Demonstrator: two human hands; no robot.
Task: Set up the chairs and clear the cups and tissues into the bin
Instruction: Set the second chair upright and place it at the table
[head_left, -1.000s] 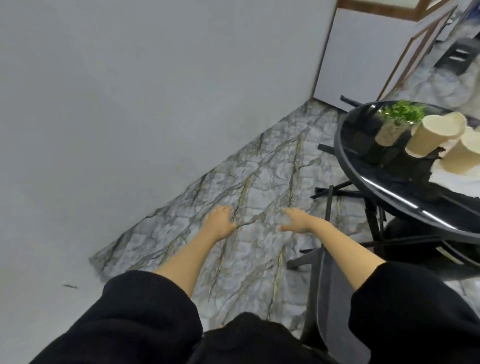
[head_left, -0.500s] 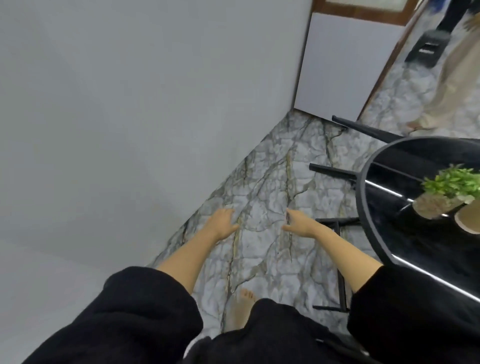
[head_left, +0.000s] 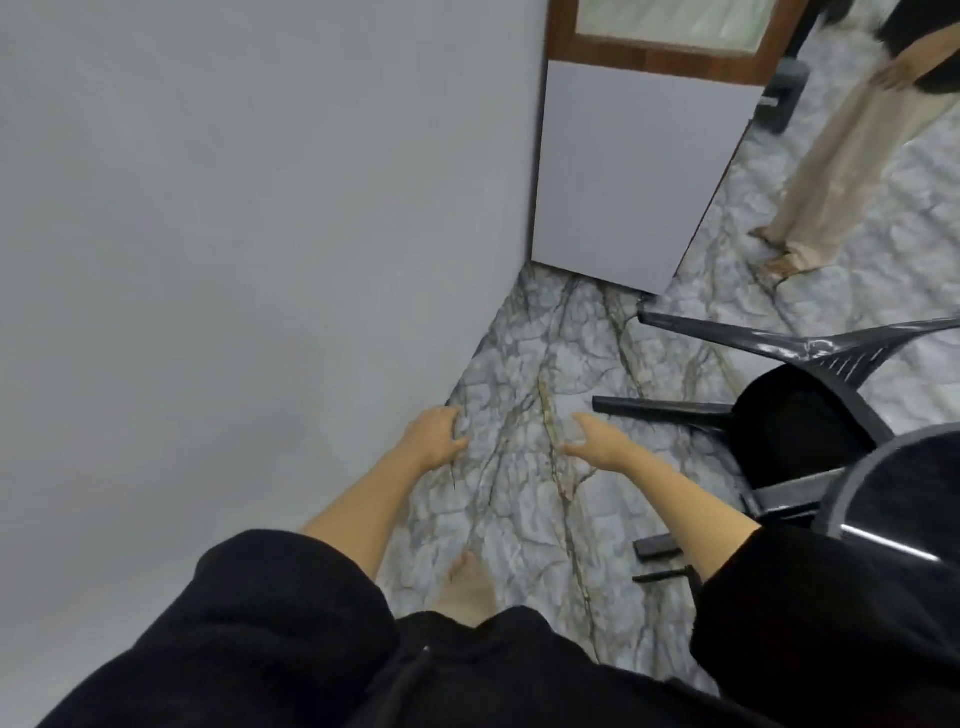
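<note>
A black plastic chair lies tipped on its side on the marble floor at the right, its legs pointing left toward the wall. My left hand hovers above the floor with fingers curled and nothing in it. My right hand is held out with fingers spread, empty, a short way left of the nearest chair leg and apart from it. The rim of the round black table shows at the right edge. Cups and tissues are out of view.
A grey wall fills the left side, leaving a narrow strip of marble floor between it and the chair. A white panel under a wooden frame stands ahead. Another person in beige trousers stands at the top right. My bare foot is below.
My view has swung forward along the wall: the table with the plant and cups slid out of view, and the tipped chair and another person came in. Both hands stay held out and empty.
</note>
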